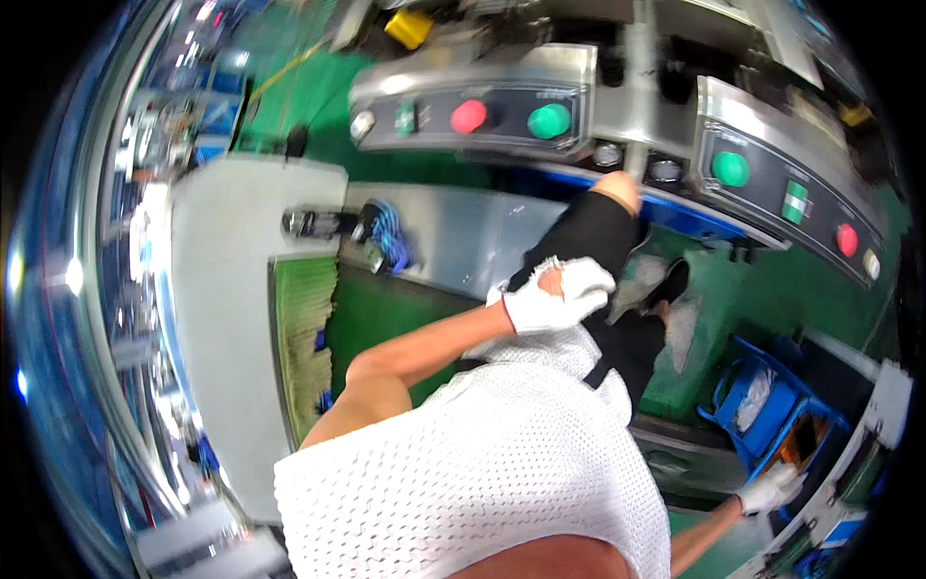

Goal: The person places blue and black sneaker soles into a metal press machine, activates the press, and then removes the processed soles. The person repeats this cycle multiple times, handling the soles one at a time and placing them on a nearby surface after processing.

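My left hand point(559, 297), in a white glove, is over my thigh in black shorts. Its fingers look curled in, and whatever they may hold is hidden. Far to the lower right, my right hand point(772, 488), also in a white glove, reaches to the near edge of a blue bin point(750, 398). Something orange-brown point(803, 440) lies in the bin's section beside that hand. The right fingers are small and blurred, so their grip is unclear. A clear plastic piece point(754, 399) lies in the bin's other section.
Ahead stand two button panels, the left panel point(434, 118) and the right panel point(772, 188), with green and red buttons. At left is a pale grey tabletop point(227, 318), with a metal plate point(473, 232) and a blue cable bundle point(389, 234) near it. Green floor point(386, 323) shows below.
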Tool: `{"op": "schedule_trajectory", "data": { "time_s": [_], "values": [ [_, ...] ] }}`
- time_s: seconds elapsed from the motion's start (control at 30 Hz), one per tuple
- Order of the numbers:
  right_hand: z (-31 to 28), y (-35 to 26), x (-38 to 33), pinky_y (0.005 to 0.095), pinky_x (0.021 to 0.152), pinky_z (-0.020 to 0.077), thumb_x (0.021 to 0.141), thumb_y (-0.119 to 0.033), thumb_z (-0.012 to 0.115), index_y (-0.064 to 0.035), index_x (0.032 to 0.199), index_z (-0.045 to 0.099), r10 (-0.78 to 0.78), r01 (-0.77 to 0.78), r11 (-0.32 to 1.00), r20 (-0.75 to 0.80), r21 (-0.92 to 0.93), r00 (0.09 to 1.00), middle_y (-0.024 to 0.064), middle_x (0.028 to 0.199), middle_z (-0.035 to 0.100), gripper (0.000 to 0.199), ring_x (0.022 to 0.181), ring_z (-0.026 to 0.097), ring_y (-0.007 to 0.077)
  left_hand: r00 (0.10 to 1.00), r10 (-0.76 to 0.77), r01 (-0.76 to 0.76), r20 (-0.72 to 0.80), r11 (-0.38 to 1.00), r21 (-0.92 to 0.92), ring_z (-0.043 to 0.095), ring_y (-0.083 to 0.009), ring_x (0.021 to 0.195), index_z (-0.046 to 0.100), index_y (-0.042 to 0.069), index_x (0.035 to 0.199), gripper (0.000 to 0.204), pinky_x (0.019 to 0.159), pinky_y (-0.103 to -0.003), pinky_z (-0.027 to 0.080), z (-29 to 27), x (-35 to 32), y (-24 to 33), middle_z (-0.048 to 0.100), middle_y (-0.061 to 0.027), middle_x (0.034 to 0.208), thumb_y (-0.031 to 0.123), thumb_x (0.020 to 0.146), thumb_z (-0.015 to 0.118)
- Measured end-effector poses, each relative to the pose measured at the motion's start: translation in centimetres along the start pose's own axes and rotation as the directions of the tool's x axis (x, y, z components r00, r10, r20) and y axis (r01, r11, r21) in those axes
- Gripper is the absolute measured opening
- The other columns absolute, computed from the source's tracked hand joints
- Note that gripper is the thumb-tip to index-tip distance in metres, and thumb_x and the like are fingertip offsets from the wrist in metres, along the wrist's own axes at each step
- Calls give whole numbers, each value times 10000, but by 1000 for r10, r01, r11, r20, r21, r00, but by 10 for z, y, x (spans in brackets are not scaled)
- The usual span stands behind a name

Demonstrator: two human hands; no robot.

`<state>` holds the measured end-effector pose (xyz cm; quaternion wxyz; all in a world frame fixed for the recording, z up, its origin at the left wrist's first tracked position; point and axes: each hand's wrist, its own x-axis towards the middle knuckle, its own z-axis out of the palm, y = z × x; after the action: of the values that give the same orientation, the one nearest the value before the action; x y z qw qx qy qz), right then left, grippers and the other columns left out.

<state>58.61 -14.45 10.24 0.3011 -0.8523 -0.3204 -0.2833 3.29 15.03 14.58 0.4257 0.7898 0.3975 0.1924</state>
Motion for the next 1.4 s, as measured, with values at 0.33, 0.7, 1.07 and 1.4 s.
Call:
{"op": "schedule_trajectory", "data": {
  "time_s": [0.33, 0.7, 1.07, 1.4],
  "values": [
    [60, -351, -53, 421, 1066, 557, 1024, -224, 748, 50, 1519, 519, -325, -114, 903, 834, 414, 446, 261, 1428, 644, 610, 1241, 676, 324, 518, -519, 687, -680, 726, -31, 726, -324, 977, 722, 53, 1099, 174, 860, -423, 571, -100, -270, -164, 725, -140, 1072, 173, 972, 718],
    [87, -445, -45, 444, 1066, 546, 991, -464, 756, -71, 1535, 560, -477, 487, 804, 860, 341, 184, 216, 1410, 686, 699, 1246, 697, 358, 27, -360, 974, -933, -200, 105, 688, -404, 1163, 695, 144, 1330, 378, 980, -556, 538, -238, -583, -320, 745, -178, 1220, 311, 1005, 601],
    [73, -340, 19, 453, 1144, 470, 1034, -543, 623, -46, 1534, 549, -114, 708, 705, 979, -40, 170, 254, 1492, 615, 710, 1355, 596, 426, -164, -840, 975, -518, -217, 43, 616, -430, 1337, 626, 64, 1468, 877, 1081, -478, 493, -296, -733, -445, 640, -256, 1450, 759, 935, 569],
    [48, -395, -9, 468, 1129, 470, 1046, -522, 622, -99, 1570, 511, -132, 558, 829, 981, 29, 146, 257, 1481, 617, 682, 1367, 584, 431, -150, -919, 903, -364, -277, 328, 667, -430, 1246, 647, 21, 1397, 879, 1073, -502, 497, -341, -629, -361, 707, -249, 1323, 743, 895, 634]
  ]
}}
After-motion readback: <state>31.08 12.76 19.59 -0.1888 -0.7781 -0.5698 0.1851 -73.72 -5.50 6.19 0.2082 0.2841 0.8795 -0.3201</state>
